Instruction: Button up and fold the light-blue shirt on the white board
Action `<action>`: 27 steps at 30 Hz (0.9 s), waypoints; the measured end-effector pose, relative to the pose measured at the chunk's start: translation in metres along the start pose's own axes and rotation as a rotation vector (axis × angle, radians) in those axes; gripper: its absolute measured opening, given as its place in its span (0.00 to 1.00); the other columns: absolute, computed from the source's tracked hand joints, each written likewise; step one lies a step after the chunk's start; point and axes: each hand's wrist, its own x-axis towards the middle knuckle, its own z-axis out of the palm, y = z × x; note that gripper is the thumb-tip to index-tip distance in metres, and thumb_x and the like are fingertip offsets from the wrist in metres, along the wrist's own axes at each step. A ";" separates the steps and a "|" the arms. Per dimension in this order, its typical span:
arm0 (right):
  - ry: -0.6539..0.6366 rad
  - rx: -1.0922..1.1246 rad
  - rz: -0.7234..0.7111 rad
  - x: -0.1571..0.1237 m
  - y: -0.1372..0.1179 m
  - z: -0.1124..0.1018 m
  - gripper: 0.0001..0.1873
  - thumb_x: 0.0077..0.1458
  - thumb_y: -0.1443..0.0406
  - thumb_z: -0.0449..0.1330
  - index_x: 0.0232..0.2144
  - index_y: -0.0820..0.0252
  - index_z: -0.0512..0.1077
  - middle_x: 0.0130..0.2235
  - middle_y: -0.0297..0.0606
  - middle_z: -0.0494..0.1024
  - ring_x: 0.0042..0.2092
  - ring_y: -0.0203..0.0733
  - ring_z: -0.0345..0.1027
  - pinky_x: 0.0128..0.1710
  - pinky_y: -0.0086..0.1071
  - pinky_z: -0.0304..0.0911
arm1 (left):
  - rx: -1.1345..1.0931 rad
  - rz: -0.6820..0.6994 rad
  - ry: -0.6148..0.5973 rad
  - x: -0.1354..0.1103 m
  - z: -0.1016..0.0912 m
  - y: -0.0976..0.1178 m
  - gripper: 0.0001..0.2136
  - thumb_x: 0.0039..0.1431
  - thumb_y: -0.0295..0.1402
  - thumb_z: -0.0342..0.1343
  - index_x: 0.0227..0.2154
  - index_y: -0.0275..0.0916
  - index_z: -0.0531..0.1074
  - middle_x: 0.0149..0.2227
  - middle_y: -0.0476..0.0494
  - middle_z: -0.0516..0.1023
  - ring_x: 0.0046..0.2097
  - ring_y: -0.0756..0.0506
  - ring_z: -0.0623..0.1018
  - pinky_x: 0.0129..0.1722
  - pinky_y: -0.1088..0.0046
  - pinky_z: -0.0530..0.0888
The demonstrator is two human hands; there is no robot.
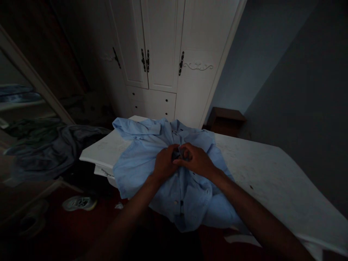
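A light blue button-up shirt (pixel 141 159) lies front up across a white table (pixel 261 163), its lower hem hanging over the near edge. Both hands meet at the middle of its front opening. My left hand (pixel 166 161) pinches the cloth of the front edge. From the other side, my right hand (pixel 197 159) grips the facing edge between thumb and fingers, the fingertips of both hands close together. Whether a button sits between them is too dark to tell. Several buttons run down the front below the hands. One sleeve (pixel 138 128) stretches to the far left.
A white wardrobe (pixel 163 47) with dark handles stands behind the table. Dark clothes (pixel 54 148) are heaped at the left. A sneaker (pixel 79 203) rests on the red floor. A low brown wooden stand (pixel 227 119) is by the wall at the right.
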 end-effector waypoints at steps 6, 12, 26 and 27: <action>0.087 -0.096 -0.061 -0.001 0.007 0.000 0.08 0.57 0.60 0.60 0.33 0.56 0.76 0.31 0.36 0.79 0.33 0.40 0.73 0.35 0.31 0.64 | -0.024 0.045 0.056 -0.002 0.002 -0.003 0.19 0.57 0.30 0.54 0.52 0.39 0.67 0.42 0.43 0.78 0.41 0.44 0.76 0.43 0.67 0.72; 0.099 0.027 -0.001 -0.003 0.016 -0.007 0.09 0.56 0.61 0.58 0.29 0.58 0.76 0.28 0.34 0.79 0.30 0.38 0.72 0.31 0.30 0.64 | -0.071 0.051 0.084 -0.002 0.002 0.001 0.17 0.57 0.30 0.54 0.50 0.40 0.67 0.41 0.44 0.78 0.36 0.47 0.75 0.39 0.69 0.72; 0.094 0.242 0.092 0.001 0.034 0.004 0.11 0.54 0.58 0.57 0.29 0.60 0.72 0.29 0.34 0.76 0.32 0.38 0.71 0.32 0.30 0.64 | 0.003 0.102 -0.065 0.004 0.001 0.001 0.11 0.61 0.39 0.55 0.39 0.39 0.76 0.36 0.43 0.76 0.39 0.45 0.75 0.40 0.69 0.71; 0.087 0.215 0.081 0.001 0.034 0.004 0.10 0.55 0.59 0.57 0.30 0.59 0.73 0.29 0.34 0.77 0.32 0.38 0.71 0.32 0.30 0.64 | -0.041 0.090 -0.069 0.005 0.000 0.001 0.11 0.61 0.40 0.55 0.38 0.39 0.77 0.35 0.44 0.76 0.38 0.45 0.75 0.40 0.70 0.71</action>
